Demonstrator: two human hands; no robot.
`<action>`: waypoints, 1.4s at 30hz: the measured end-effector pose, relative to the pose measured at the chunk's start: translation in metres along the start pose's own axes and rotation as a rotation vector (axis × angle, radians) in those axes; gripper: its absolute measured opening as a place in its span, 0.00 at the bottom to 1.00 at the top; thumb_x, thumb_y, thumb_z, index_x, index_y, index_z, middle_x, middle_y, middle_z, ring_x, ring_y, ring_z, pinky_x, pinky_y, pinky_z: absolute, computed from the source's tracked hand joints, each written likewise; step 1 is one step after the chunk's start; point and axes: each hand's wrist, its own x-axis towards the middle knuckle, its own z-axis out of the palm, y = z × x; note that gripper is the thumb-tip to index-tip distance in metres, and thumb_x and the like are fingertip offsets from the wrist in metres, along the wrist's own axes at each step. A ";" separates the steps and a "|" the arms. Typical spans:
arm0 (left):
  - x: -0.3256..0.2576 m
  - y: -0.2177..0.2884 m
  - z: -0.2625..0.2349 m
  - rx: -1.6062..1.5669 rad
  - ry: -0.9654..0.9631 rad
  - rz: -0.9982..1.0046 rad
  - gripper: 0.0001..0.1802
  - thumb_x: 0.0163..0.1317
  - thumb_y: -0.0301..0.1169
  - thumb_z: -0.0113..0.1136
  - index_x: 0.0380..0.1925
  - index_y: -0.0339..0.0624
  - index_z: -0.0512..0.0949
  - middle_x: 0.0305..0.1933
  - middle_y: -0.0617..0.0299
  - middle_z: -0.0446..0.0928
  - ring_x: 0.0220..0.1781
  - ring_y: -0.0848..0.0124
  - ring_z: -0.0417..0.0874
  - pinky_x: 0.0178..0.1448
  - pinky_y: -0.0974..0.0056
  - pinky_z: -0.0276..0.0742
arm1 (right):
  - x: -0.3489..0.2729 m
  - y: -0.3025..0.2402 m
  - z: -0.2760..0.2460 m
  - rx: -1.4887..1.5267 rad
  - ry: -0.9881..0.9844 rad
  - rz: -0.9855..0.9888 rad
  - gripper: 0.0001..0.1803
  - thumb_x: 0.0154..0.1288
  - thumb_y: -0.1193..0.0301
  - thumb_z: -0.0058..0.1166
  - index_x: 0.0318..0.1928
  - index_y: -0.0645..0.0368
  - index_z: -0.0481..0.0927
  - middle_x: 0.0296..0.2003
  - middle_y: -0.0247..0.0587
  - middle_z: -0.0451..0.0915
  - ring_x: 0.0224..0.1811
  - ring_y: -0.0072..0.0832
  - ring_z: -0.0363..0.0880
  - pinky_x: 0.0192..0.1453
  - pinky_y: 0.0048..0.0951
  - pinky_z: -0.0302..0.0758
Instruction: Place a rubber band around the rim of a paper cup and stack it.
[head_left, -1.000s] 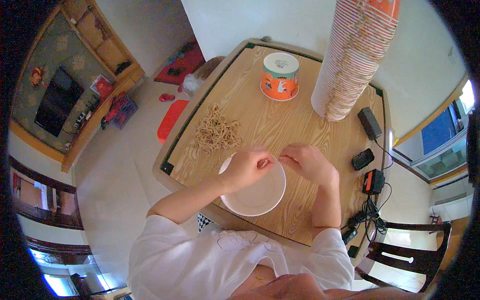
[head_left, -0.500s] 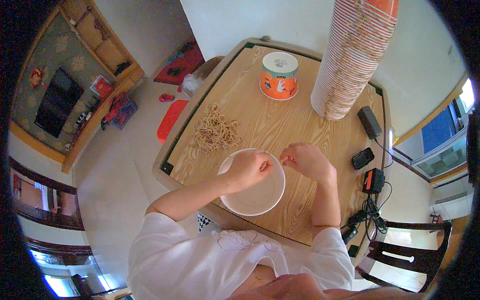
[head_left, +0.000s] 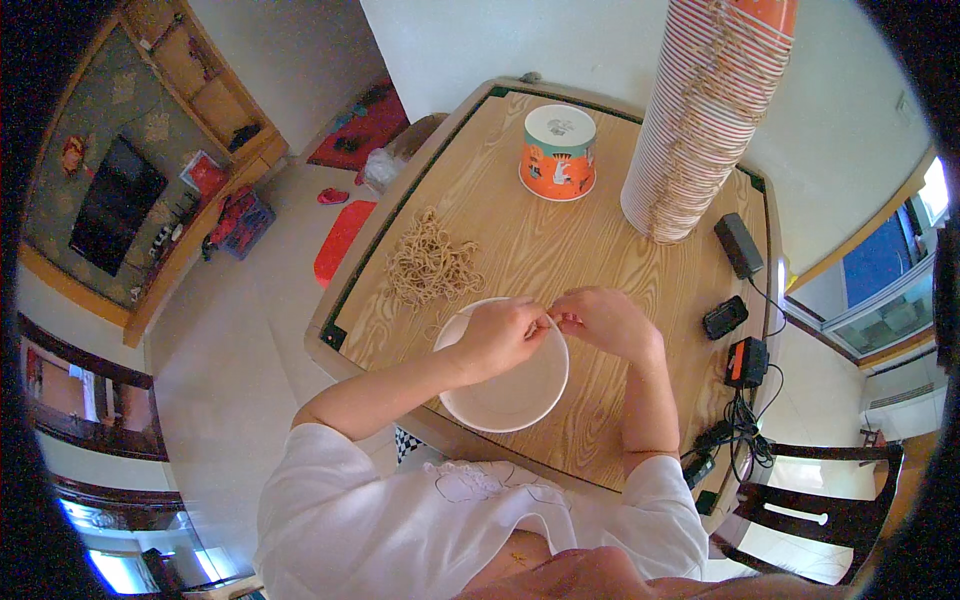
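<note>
A white paper tub [head_left: 500,405] stands with its mouth up at the table's near edge. My left hand [head_left: 505,335] is over its far rim, fingers pinched together. My right hand [head_left: 608,322] meets it just right of that rim, thumb and fingertips closed. Whatever sits between the fingertips is too small to make out. Left of the hands lies a tangled heap of tan cord [head_left: 432,262], and a loose strand trails from it toward the tub. Farther off, an orange and green tub [head_left: 558,172] rests upside down.
A tall, leaning stack of nested tubs [head_left: 690,140], with cord along its side, rises at the far right. A black power adapter [head_left: 738,246], a black charger cradle [head_left: 726,317] and bundled cables [head_left: 742,430] line the right edge. A dark chair [head_left: 820,505] stands beyond.
My right hand has moved slightly left, and the fingertips of both hands now meet at the tub's rim. The left hand has turned a little; the tub has barely shifted.
</note>
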 end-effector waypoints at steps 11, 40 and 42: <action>0.003 0.000 -0.025 0.320 0.107 0.161 0.07 0.54 0.30 0.59 0.29 0.39 0.76 0.36 0.56 0.74 0.35 0.56 0.80 0.36 0.53 0.76 | -0.001 0.005 -0.002 0.102 0.058 0.001 0.06 0.56 0.71 0.54 0.34 0.58 0.79 0.30 0.44 0.79 0.34 0.41 0.79 0.37 0.37 0.74; -0.006 -0.023 0.011 -0.751 -0.333 -0.366 0.16 0.60 0.39 0.60 0.38 0.37 0.82 0.32 0.62 0.82 0.33 0.77 0.79 0.40 0.70 0.74 | 0.006 -0.013 -0.006 0.060 0.042 -0.147 0.11 0.56 0.72 0.55 0.41 0.55 0.78 0.35 0.41 0.78 0.38 0.41 0.77 0.41 0.36 0.75; -0.009 -0.028 0.017 -0.820 -0.318 -0.345 0.15 0.60 0.39 0.60 0.38 0.38 0.82 0.31 0.63 0.82 0.33 0.78 0.78 0.39 0.70 0.74 | 0.007 -0.012 -0.005 0.047 0.000 -0.110 0.10 0.57 0.71 0.54 0.40 0.55 0.79 0.34 0.41 0.78 0.38 0.41 0.77 0.40 0.37 0.75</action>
